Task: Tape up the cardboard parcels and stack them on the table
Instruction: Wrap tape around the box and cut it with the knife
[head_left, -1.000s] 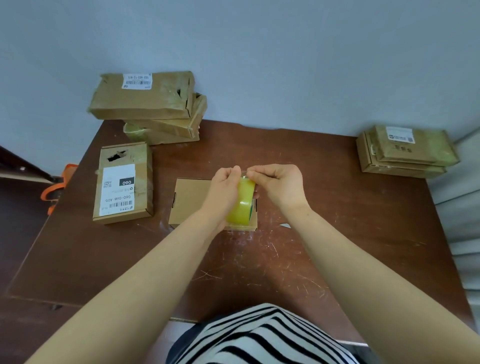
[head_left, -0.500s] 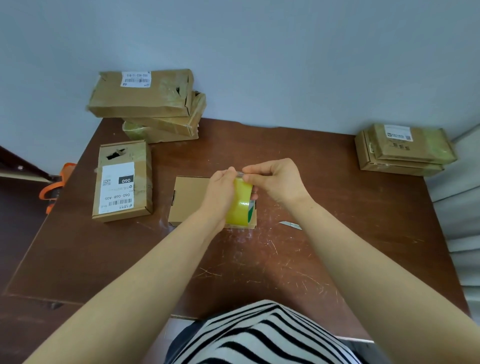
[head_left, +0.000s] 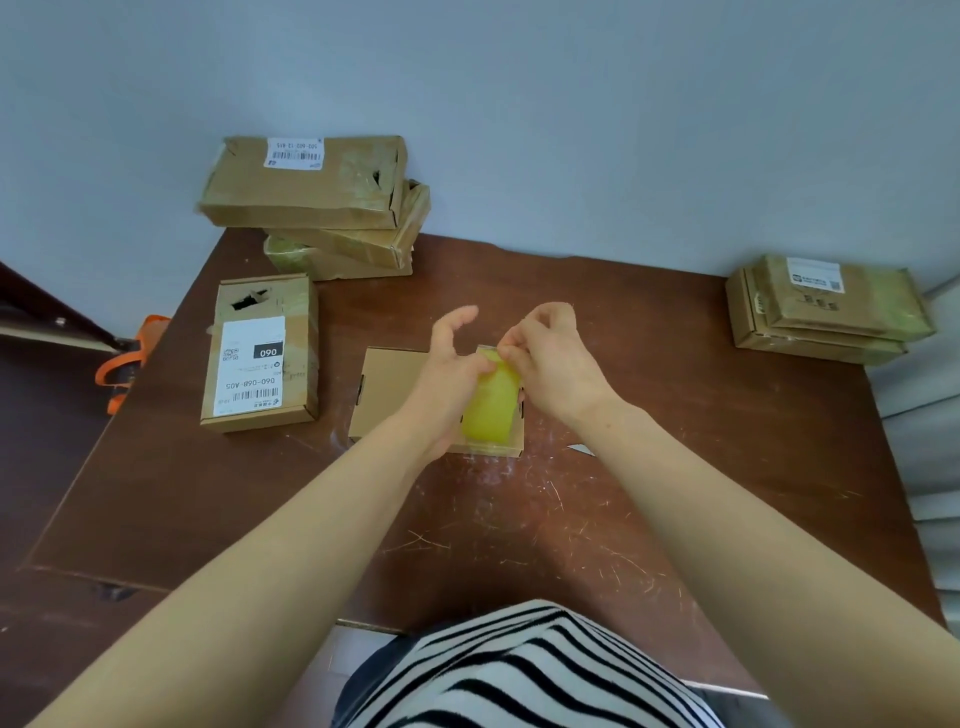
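- We find the tape (head_left: 491, 410), a yellow roll, held on edge over the right end of a flat box (head_left: 389, 387) at mid-table; we cannot tell whether roll and box touch.
- The left hand (head_left: 449, 374) grasps the roll from its left side. The thumb lies against the roll, and the upper fingers are lifted and loosely curved.
- The right hand (head_left: 553, 364) has its fingertips (head_left: 506, 351) bunched in a pinch at the roll's top edge (the tape end itself is too small to make out).
- The box lies on a brown, scratched table (head_left: 701, 467).
- A labelled parcel (head_left: 260, 358) lies left of the box, apart from it.
- The left stack (head_left: 311, 192), three parcels, sits at the far left corner by the wall.
- The right stack (head_left: 831, 312), which is lower, sits at the far right edge.
- A pale sliver (head_left: 581, 450) lies just right of the box (nature undetermined).
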